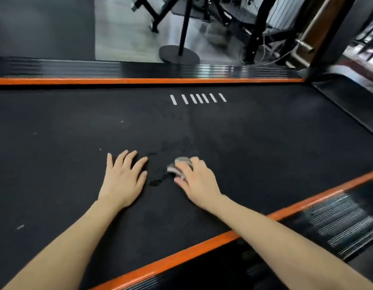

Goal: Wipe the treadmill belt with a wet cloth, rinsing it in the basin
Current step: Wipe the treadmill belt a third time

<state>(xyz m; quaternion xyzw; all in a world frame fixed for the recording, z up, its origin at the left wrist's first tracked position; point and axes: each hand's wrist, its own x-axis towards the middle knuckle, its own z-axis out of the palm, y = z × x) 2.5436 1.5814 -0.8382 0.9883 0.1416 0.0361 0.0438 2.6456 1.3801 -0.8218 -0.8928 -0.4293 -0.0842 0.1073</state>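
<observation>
Cloth (180, 166) sat bunched under the right hand (197, 178), fingers curled over it, on the belt (265, 132) just short of the white stripes (198, 98). Left hand (123, 178) lay flat, fingers spread, short of those stripes too. That braced palm could slip on the damp patch.

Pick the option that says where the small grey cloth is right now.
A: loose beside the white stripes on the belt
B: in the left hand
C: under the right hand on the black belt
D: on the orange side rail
C: the small grey bunched cloth pokes out from under the right hand, whose fingers curl over it on the black treadmill belt, while the left hand lies flat and bare.
</observation>
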